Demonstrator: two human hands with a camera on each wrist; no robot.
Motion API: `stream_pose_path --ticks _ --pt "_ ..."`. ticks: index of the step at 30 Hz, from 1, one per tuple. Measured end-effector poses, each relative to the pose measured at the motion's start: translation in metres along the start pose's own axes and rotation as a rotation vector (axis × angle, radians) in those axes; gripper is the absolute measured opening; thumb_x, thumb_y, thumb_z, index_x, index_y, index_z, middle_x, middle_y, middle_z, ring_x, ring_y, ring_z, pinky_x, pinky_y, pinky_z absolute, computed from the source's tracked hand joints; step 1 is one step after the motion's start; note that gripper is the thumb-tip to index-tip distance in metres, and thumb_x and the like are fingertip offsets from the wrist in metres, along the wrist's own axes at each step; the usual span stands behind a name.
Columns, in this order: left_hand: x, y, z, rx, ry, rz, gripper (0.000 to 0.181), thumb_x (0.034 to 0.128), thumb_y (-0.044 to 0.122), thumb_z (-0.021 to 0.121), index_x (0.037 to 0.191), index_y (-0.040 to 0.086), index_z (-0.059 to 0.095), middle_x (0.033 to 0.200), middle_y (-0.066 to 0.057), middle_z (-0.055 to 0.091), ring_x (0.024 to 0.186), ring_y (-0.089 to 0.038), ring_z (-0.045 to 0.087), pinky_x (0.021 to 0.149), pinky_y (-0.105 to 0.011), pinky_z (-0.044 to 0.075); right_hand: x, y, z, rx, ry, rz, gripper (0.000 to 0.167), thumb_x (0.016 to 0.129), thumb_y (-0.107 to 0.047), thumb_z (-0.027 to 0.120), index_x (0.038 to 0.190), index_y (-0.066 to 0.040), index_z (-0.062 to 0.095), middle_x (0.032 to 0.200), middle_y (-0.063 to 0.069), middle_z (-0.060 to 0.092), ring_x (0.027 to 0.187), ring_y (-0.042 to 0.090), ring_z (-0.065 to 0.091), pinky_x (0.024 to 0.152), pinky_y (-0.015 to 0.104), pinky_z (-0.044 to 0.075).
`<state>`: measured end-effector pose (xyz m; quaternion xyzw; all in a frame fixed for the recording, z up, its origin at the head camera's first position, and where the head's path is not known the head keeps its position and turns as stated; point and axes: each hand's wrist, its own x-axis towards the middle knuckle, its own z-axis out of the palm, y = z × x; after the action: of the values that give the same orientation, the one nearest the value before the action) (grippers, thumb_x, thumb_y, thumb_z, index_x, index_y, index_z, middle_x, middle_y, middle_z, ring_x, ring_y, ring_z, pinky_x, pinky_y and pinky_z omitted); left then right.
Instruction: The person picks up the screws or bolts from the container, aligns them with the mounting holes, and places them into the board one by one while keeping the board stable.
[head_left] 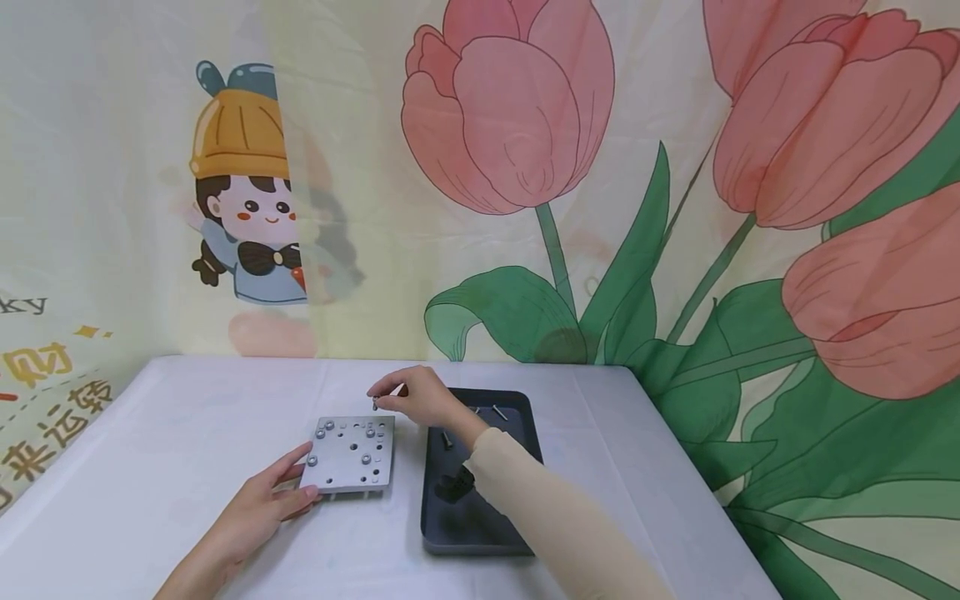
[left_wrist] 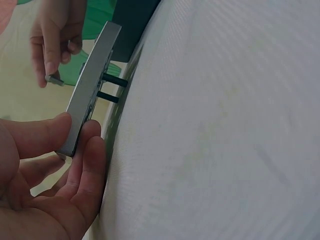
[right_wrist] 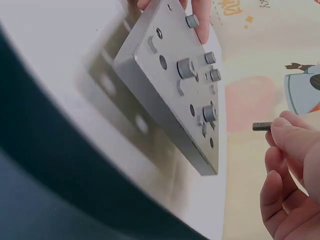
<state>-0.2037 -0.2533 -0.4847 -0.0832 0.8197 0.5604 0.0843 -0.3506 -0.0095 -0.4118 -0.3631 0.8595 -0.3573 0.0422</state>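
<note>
A square metal plate [head_left: 348, 475] with many holes is held by its left edge in my left hand [head_left: 258, 504]; thumb and fingers pinch it in the left wrist view. Several socket-head screws [right_wrist: 186, 68] stand in its holes, and screw shanks [left_wrist: 115, 80] stick out beneath. The plate is raised off the cloth at least partly, casting a shadow in the right wrist view. Just beyond the plate's far edge, my right hand [head_left: 420, 396] pinches a small screw [right_wrist: 261, 126] between thumb and fingertips, its threaded end free. The screw is apart from the plate.
A dark tray [head_left: 431, 533] lies to the right under my right forearm, with loose screws [head_left: 500, 412] and a black item [head_left: 453, 485] of unclear kind in it. White cloth [head_left: 195, 433] covers the table. A printed curtain [head_left: 360, 167] hangs behind its far edge.
</note>
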Motion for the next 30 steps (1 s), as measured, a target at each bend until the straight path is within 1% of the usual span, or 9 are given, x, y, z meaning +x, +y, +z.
stream_pose_path --ticks 3,9,11,16,19,25,30 --pt "-0.001 0.001 -0.001 0.006 0.0 0.0 0.083 0.101 0.018 0.074 0.169 0.01 0.027 0.158 -0.035 0.038 0.126 -0.034 0.064 0.095 -0.036 0.063 0.003 -0.002 0.005 0.006 -0.019 0.006 0.019 0.101 -0.017 0.075 0.119 -0.018 0.082 0.103 -0.013 0.079 0.084 0.013 0.067 0.072 0.017 0.054" --pt "-0.002 0.001 -0.002 0.01 -0.003 -0.004 0.084 0.1003 0.02 0.075 0.169 0.01 0.027 0.158 -0.035 0.039 0.127 -0.035 0.063 0.096 -0.038 0.063 0.008 -0.006 0.015 0.008 -0.047 0.02 0.02 0.102 -0.017 0.074 0.121 -0.017 0.082 0.106 -0.015 0.077 0.081 0.004 0.06 0.072 0.017 0.053" --pt "-0.002 0.001 -0.002 0.001 -0.004 -0.003 0.084 0.1004 0.019 0.075 0.169 0.011 0.027 0.158 -0.035 0.039 0.127 -0.034 0.063 0.096 -0.038 0.063 0.009 -0.007 0.018 0.001 -0.053 0.014 0.02 0.102 -0.016 0.074 0.12 -0.016 0.082 0.106 -0.015 0.077 0.08 0.003 0.06 0.071 0.016 0.053" --pt "-0.002 -0.001 -0.002 -0.023 -0.007 -0.003 0.083 0.1006 0.019 0.074 0.169 0.011 0.027 0.158 -0.035 0.039 0.127 -0.033 0.064 0.097 -0.039 0.063 0.011 -0.007 0.023 -0.014 -0.054 0.006 0.02 0.102 -0.015 0.074 0.12 -0.014 0.082 0.108 -0.013 0.077 0.083 0.006 0.063 0.071 0.015 0.053" --pt "-0.002 -0.002 -0.002 -0.016 -0.006 0.001 0.083 0.1005 0.02 0.074 0.169 0.011 0.027 0.158 -0.035 0.039 0.128 -0.033 0.064 0.097 -0.039 0.062 0.011 -0.006 0.025 -0.016 -0.05 0.012 0.019 0.102 -0.015 0.074 0.119 -0.014 0.082 0.108 -0.014 0.078 0.087 0.008 0.064 0.072 0.014 0.053" --pt "-0.002 -0.002 -0.001 -0.006 -0.007 0.008 0.083 0.101 0.021 0.074 0.169 0.011 0.027 0.158 -0.036 0.039 0.13 -0.037 0.062 0.098 -0.04 0.062 0.014 -0.001 0.031 -0.002 -0.05 0.022 0.018 0.101 -0.016 0.076 0.118 -0.015 0.082 0.106 -0.015 0.077 0.084 0.006 0.063 0.071 0.015 0.053" --pt "-0.001 -0.001 -0.002 -0.002 -0.006 0.001 0.083 0.1014 0.022 0.073 0.169 0.012 0.026 0.159 -0.035 0.038 0.133 -0.04 0.06 0.099 -0.041 0.062 0.016 -0.002 0.034 -0.006 -0.055 0.027 0.018 0.1 -0.017 0.077 0.117 -0.017 0.082 0.104 -0.016 0.077 0.083 0.007 0.064 0.071 0.015 0.053"
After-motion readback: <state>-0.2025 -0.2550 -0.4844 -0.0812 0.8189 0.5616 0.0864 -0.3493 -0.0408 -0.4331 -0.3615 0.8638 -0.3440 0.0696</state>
